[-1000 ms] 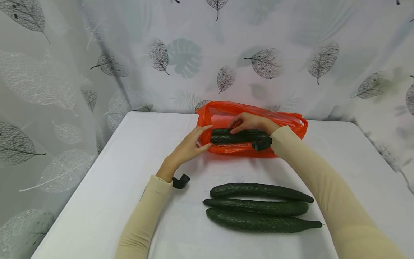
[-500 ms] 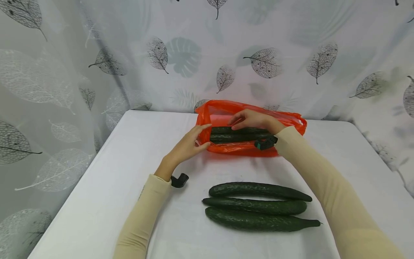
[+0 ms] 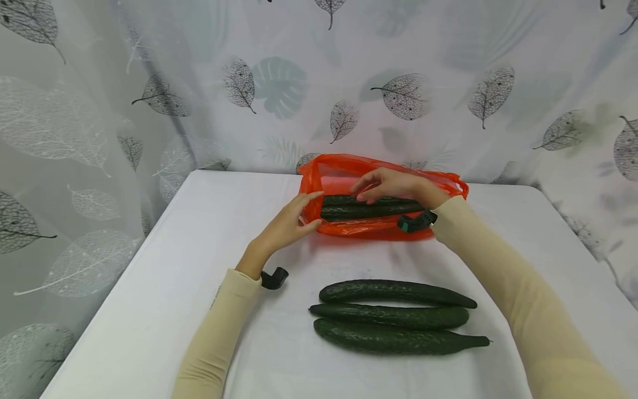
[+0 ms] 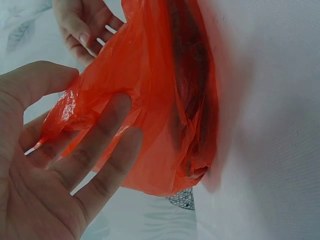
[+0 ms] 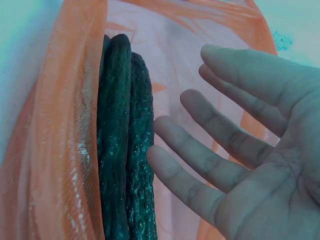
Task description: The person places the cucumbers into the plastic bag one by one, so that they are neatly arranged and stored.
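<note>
Above the mouth of a red plastic bag [image 3: 359, 228] is my right hand [image 3: 394, 184], its fingers loosely extended. Inside the bag lie dark green cucumbers [image 5: 114, 135] side by side; in the right wrist view my fingertips [image 5: 159, 156] come right up to the nearer one, with nothing gripped. My left hand [image 3: 285, 224] is at the bag's left end, fingers spread and thumb apart, its fingertips [image 4: 120, 102] overlapping the red film in the left wrist view. Three more cucumbers, a top one [image 3: 394, 292], a middle one [image 3: 394, 316] and a bottom one [image 3: 389, 337], lie in front of the bag.
Everything is on a white-covered table [image 3: 164, 310]. A leaf-patterned curtain [image 3: 279, 133] hangs close behind the bag and along the left side. Each wrist carries a small black device, such as the left one [image 3: 274, 278].
My right hand has lifted off the cucumbers in the bag and shifted a little to the right, its fingers loosening. My left hand stays at the bag's end; the view has drifted slightly.
</note>
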`<state>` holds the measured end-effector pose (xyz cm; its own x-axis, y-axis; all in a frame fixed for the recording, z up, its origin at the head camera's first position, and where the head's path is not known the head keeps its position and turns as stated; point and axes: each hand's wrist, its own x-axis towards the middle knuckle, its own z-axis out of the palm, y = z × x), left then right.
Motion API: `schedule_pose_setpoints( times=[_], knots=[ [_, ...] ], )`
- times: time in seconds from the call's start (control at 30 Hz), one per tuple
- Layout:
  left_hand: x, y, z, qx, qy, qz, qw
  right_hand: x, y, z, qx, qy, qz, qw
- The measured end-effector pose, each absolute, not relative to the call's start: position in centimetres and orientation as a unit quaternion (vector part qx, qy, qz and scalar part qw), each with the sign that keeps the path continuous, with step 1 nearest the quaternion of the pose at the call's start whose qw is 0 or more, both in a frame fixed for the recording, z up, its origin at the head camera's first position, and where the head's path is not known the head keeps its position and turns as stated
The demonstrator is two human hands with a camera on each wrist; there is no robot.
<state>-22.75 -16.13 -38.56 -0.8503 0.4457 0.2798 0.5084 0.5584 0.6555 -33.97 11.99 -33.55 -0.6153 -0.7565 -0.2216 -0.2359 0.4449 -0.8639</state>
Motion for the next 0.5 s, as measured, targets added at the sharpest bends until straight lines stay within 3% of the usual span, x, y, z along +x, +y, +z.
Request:
schedule_pose_setpoints(
  times=[0.5],
  knots=[
    [-22.9, -15.9, -38.7, -0.278, -0.879, -0.385, 0.044, -30.8, 12.8, -32.7, -0.336, 0.785, -0.395, 0.339]
  ],
)
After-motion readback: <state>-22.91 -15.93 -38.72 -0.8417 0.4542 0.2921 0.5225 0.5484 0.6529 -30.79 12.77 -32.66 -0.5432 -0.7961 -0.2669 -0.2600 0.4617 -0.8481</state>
